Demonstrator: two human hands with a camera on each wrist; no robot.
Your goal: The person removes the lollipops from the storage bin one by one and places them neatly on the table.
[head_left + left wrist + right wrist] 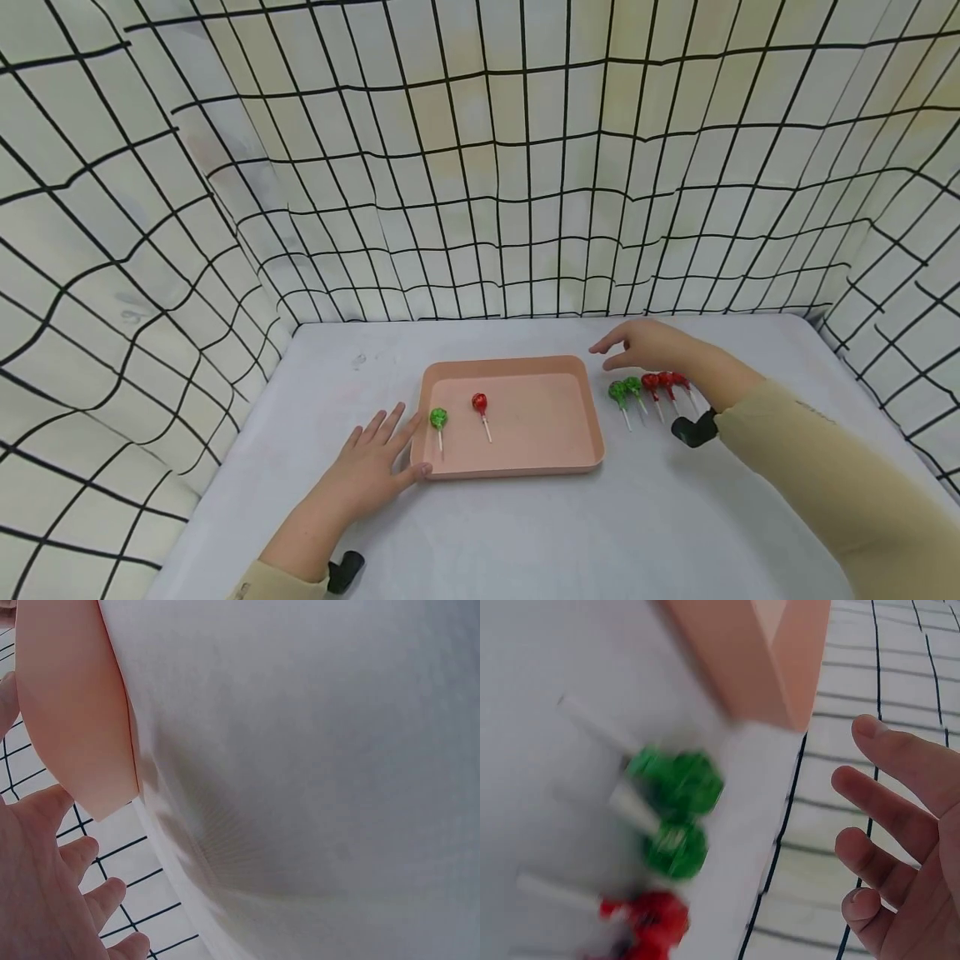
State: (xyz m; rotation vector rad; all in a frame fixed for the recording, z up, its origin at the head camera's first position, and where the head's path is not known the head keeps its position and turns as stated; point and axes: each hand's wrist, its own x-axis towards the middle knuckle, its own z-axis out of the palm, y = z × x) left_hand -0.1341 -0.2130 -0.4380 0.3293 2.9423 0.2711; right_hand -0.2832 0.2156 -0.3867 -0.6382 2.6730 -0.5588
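A pink tray stands on the table, holding a green lollipop near its left side and a red lollipop close to the middle. Fingers spread, my left hand touches the tray's left edge. To the right of the tray lie two green lollipops and several red lollipops in a row, partly hidden by the right arm. My right hand is held above and behind that row, with loosely bent fingers and nothing in them. The right wrist view shows it apart from the green lollipops.
A white cloth covers the table. Pale walls with a black grid rise behind it and on both sides. Black wrist devices sit at both cuffs.
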